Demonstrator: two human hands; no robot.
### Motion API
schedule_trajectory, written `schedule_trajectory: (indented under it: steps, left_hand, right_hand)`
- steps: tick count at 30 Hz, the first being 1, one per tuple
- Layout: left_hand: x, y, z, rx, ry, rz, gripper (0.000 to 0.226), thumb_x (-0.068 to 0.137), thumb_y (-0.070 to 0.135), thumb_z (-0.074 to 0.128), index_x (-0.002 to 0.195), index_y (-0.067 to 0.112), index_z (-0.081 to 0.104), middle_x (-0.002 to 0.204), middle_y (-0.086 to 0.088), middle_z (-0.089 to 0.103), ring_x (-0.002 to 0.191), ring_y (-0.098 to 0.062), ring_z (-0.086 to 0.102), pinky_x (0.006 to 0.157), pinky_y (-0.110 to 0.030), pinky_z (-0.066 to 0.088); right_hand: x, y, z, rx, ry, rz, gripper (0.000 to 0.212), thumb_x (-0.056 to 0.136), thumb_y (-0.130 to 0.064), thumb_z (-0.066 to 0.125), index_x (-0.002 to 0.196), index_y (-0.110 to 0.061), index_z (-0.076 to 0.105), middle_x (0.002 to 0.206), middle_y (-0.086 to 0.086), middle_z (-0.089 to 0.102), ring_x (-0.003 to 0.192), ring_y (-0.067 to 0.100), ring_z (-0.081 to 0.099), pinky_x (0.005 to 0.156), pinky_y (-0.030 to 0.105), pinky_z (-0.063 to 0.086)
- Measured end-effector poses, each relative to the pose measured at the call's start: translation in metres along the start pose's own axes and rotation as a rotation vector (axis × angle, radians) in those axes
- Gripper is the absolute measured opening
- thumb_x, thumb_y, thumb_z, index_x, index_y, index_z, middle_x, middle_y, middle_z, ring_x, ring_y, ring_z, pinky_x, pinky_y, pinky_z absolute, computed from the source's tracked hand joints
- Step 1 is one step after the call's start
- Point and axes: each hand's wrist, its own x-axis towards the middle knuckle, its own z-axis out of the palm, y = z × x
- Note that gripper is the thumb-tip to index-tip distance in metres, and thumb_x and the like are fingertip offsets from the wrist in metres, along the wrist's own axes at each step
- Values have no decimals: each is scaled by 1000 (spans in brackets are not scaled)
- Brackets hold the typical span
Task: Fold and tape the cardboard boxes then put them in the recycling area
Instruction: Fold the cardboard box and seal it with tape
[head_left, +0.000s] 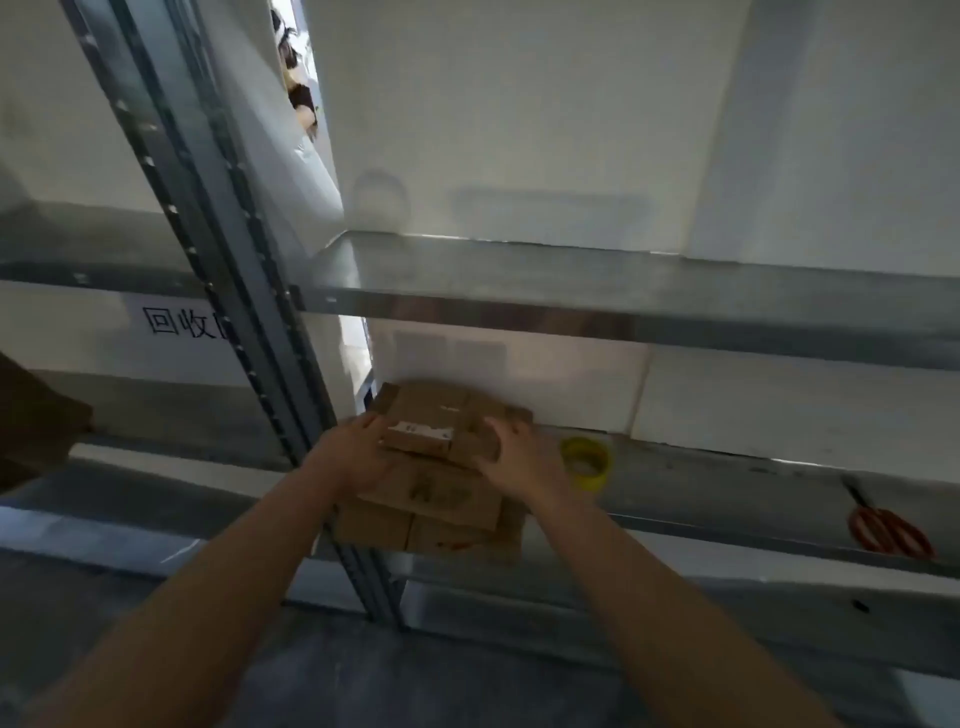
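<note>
Two hands (358, 447) (511, 457) on one cardboard stack (431, 493)

Metal shelf (727, 483) carries a cardboard stack (431, 514) under the right hand (519, 457), tape roll (584, 462) just beside it, scissors (888, 530) well off to its right

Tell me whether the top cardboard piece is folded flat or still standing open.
Folded flat: top cardboard lies thin on the stack, left hand and right hand gripping its ends.

Brown cardboard boxes (441, 493), white label (418, 431); yellow tape roll (586, 462); orange-handled scissors (889, 530); grey metal shelf (675, 291).
</note>
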Motion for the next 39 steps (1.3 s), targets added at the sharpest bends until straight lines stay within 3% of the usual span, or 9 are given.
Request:
schedule_trajectory:
  steps: [3,9,20,25,29,31,34,39]
  left_hand:
    - [20,-20,14,-103,1,-1,52,97,49,41,141,23,41,145,-7,44,129,-31,42,105,-40,35]
    - [49,-37,48,-445,-49,-146,56,95,47,48,144,23,36,149,-6,37,129,-28,44,105,-46,42]
    - [67,-40,80,-839,24,-395,44,91,28,63,132,17,49,125,-4,56,115,-20,54,101,-46,46]
    - [75,-40,86,-783,12,-399,45,89,29,65,130,20,50,124,-3,57,123,-25,48,103,-51,44]
    - [84,-38,83,-789,48,-366,51,87,28,68,133,21,48,126,-1,56,119,-21,52,102,-47,46]
    - [87,-37,83,-806,64,-349,55,86,27,69,136,21,46,130,-2,53,117,-18,53,101,-44,47]
    - [86,-35,82,-886,60,-318,61,85,23,70,139,24,43,134,-1,50,118,-17,52,101,-45,47]
    - [76,-28,79,-1105,24,-243,71,82,14,72,141,33,37,137,5,49,124,-16,49,101,-45,47]
  right_hand:
    - [17,-11,30,104,27,151,65,92,-55,51,150,-31,32,152,8,37,135,34,40,110,47,37]
    - [28,-5,76,213,51,366,65,92,-53,53,149,-31,32,153,4,35,137,31,38,109,49,39]
    - [60,1,104,436,178,530,71,88,-56,61,149,-35,31,153,2,37,140,26,33,112,48,35]
    - [68,7,110,442,204,558,74,85,-46,70,148,-34,33,151,0,39,141,26,30,113,47,32]
    - [71,14,105,556,227,532,75,81,-30,78,146,-29,40,145,0,47,137,23,37,113,42,37]
    - [72,16,99,626,244,525,75,77,-25,81,143,-27,45,140,-1,52,132,21,44,109,39,42]
    - [67,18,90,677,304,519,73,72,-19,86,137,-24,53,131,-3,59,119,13,53,95,22,44]
    - [50,26,84,764,329,546,72,68,-13,87,132,-26,56,121,-12,57,109,2,48,89,18,40]
